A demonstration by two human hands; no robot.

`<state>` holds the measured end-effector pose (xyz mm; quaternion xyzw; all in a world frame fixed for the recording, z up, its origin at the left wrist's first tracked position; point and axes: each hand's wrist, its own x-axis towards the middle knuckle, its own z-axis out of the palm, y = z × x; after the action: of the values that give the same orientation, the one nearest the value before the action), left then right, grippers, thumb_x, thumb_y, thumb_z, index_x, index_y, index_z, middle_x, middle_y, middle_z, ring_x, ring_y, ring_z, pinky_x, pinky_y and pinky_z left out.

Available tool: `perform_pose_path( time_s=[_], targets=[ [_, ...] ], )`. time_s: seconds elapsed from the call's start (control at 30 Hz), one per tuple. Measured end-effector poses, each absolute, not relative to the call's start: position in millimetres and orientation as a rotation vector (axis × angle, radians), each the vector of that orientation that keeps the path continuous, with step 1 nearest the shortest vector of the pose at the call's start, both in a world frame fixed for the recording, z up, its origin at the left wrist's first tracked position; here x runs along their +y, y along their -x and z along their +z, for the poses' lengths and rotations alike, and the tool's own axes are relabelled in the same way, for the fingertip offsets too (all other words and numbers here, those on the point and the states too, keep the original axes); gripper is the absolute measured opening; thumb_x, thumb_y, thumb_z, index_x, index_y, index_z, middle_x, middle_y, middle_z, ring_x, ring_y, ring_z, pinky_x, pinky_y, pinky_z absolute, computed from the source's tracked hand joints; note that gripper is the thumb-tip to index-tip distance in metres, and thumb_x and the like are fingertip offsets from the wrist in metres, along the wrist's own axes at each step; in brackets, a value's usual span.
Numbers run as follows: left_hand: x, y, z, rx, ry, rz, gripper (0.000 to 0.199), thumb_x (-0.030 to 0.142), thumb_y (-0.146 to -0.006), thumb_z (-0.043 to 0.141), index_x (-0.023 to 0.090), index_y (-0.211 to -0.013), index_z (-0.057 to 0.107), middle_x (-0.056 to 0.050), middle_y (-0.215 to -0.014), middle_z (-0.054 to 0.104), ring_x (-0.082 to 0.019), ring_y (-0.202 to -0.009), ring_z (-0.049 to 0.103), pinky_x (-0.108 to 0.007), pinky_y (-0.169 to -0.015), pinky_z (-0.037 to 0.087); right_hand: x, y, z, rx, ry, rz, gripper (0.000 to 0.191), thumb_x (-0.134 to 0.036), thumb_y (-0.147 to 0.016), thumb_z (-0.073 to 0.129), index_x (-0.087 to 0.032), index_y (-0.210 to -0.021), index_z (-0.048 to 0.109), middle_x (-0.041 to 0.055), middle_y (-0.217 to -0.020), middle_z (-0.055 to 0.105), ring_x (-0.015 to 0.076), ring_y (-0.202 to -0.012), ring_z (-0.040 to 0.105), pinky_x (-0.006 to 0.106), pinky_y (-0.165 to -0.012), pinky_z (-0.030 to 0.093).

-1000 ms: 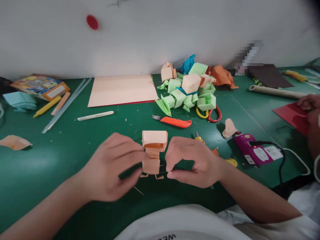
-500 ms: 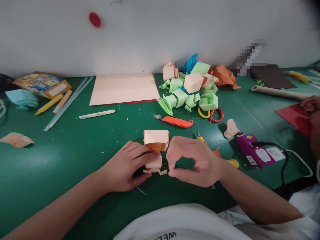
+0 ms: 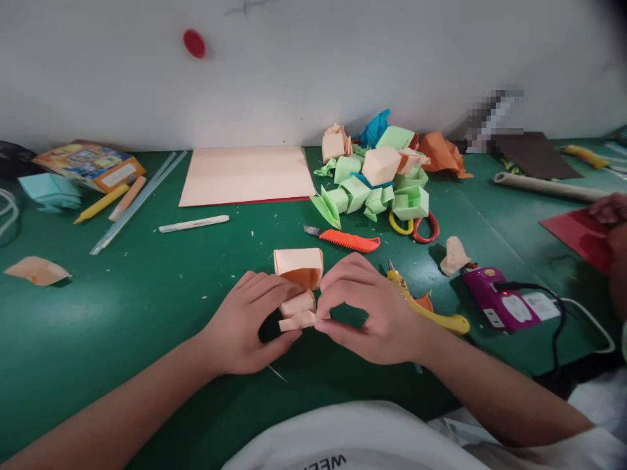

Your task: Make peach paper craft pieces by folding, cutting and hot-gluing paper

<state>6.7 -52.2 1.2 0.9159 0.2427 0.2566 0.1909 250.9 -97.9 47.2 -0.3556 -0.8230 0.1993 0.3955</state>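
A small folded figure of peach paper (image 3: 298, 304) is between my hands, above the green table (image 3: 147, 339). Its upper part is a box-like piece with an opening facing me, and a narrow folded strip (image 3: 298, 321) is at its near end. My left hand (image 3: 252, 320) grips the figure from the left, fingers over the top and thumb low by the strip. From the right, my right hand (image 3: 365, 310) pinches the strip's right end between thumb and forefinger.
Beyond my hands are an orange cutter (image 3: 350, 241), scissors (image 3: 426, 227), a folded-paper pile (image 3: 372, 173) and a peach sheet (image 3: 247, 173). A yellow glue gun (image 3: 441, 320) and purple power box (image 3: 504, 297) are right. Another person's hand (image 3: 610, 209) touches red paper (image 3: 578, 238).
My right hand has moved left and now meets the strip's end. The strip looks straighter and turned, and the paper figure has shifted slightly left. More of the glue gun shows.
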Motion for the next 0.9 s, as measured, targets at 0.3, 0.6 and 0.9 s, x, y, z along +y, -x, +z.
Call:
perform_pose_path(
  time_s=[0.3, 0.6, 0.9],
  targets=[
    [-57.4, -12.0, 2.2, 0.807, -2.634, 0.823, 0.031, 0.033, -0.092, 0.063, 0.020, -0.120, 0.056, -0.009, -0.108, 0.071, -0.026, -0.094, 0.066, -0.042, -0.079, 0.043, -107.5, -241.7, 35.9, -2.057, 1.118, 0.345, 0.009, -0.017, -0.088, 0.070, -0.024, -0.091, 0.066, 0.0040, -0.106, 0.062, 0.0220, -0.100, 0.054, 0.040, -0.094, 0.042],
    [-58.5, -13.6, 1.6, 0.790, -2.728, 0.887, 0.033, 0.033, -0.090, 0.065, 0.021, -0.119, 0.056, -0.010, -0.106, 0.072, -0.026, -0.091, 0.066, -0.042, -0.078, 0.045, -108.3, -235.6, 31.0, -2.050, 1.242, 0.371, 0.014, -0.022, -0.089, 0.070, -0.024, -0.103, 0.067, 0.0065, -0.115, 0.060, 0.0256, -0.111, 0.052, 0.044, -0.100, 0.040],
    [-57.5, -11.8, 1.8, 0.823, -2.720, 0.840, 0.029, 0.034, -0.091, 0.064, 0.019, -0.115, 0.057, -0.010, -0.104, 0.072, -0.027, -0.091, 0.066, -0.042, -0.077, 0.043, -105.5, -238.0, 26.8, -2.127, 1.143, 0.090, 0.009, -0.018, -0.092, 0.068, -0.026, -0.093, 0.071, 0.0045, -0.112, 0.066, 0.0230, -0.103, 0.053, 0.042, -0.095, 0.041]
  ],
)
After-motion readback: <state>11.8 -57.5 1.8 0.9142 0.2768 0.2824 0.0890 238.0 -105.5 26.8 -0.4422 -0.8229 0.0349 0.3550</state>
